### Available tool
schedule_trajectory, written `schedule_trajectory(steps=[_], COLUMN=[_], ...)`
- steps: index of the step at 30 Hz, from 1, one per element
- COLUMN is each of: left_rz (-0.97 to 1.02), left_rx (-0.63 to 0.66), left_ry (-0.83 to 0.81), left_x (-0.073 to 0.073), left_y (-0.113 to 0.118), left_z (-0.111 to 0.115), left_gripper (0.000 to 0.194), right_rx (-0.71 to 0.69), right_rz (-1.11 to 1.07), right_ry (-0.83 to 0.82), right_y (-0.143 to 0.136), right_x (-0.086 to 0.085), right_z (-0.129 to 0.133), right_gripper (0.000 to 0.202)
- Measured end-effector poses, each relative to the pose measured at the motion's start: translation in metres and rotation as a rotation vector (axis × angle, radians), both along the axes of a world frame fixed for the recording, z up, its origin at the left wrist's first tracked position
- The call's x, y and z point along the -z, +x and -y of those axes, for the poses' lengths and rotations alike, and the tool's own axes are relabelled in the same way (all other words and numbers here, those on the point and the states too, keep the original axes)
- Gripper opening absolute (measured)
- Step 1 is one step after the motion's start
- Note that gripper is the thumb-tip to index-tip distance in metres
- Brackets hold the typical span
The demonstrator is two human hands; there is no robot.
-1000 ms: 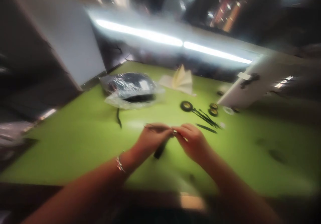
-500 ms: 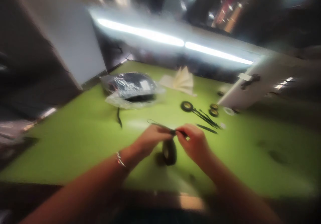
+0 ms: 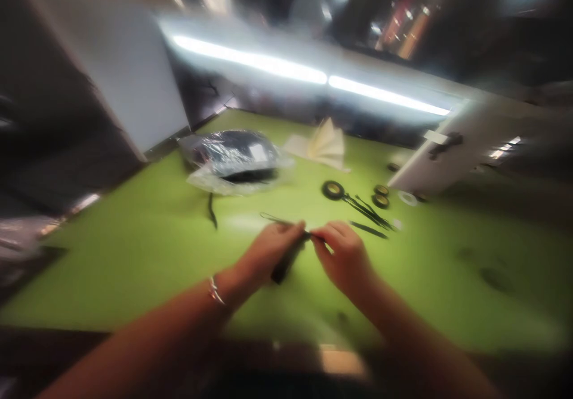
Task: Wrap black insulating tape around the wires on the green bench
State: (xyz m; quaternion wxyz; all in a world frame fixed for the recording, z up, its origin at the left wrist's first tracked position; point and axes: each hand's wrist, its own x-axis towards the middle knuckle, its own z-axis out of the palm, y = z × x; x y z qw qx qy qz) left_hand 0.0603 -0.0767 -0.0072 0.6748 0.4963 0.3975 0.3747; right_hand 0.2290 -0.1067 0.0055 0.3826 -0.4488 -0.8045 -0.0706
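My left hand (image 3: 276, 245), with a bracelet at its wrist, is closed on a thin black strip near the middle of the green table. A looped end of the strip sticks out to the left of the fingers. Under this hand hangs a black roll (image 3: 285, 263), tilted and blurred. My right hand (image 3: 342, 249) pinches the strip's other end, close beside the left fingertips. Beyond it lie a larger black roll (image 3: 333, 189), two smaller rolls (image 3: 380, 200) and several black strips (image 3: 367, 211).
A clear plastic bag with dark contents (image 3: 237, 157) lies at the back left of the green table (image 3: 134, 256). Fanned pale paper (image 3: 328, 144) is behind. White panels (image 3: 430, 154) stand right and left; a white ring (image 3: 407, 198) lies at the right.
The black roll under my hands has swung to the left and tilted, now seen as a slanted dark shape. My left hand has turned slightly; both hands stay near each other.
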Motion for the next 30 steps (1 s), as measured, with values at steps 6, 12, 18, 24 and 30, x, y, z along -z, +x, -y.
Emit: schedule_trajectory(steps=[6,12,18,24,30], left_rz=[0.014,0.174,0.084,-0.059,-0.100], left_rx=[0.026,-0.037,-0.031,-0.058,-0.026], left_ry=[-0.040,-0.003,0.117,0.244,0.238], left_x=[0.0044,-0.0020,-0.0036,0.0007,0.0052], left_y=[-0.0018,-0.0030,-0.0033,0.0005,0.0001], left_z=[-0.0018,-0.0016,-0.0031,-0.0038,-0.0061], left_gripper=[0.044,0.025,0.026,0.028,0.032], right_rx=[-0.074,-0.091,-0.047,-0.014,-0.056], right_rz=[-0.001,0.203,0.133,0.155,0.096], right_ry=[0.022,0.218,0.129,-0.053,-0.109], right_y=[0.0026,0.0081,0.0086,0.0044,0.0067], right_x=[-0.0004,-0.0027,-0.0016,-0.0004,0.0005], right_z=[-0.0040,-0.0046,-0.0065,-0.0031,-0.0021], right_gripper=[0.011,0.022,0.012,0.009,0.012])
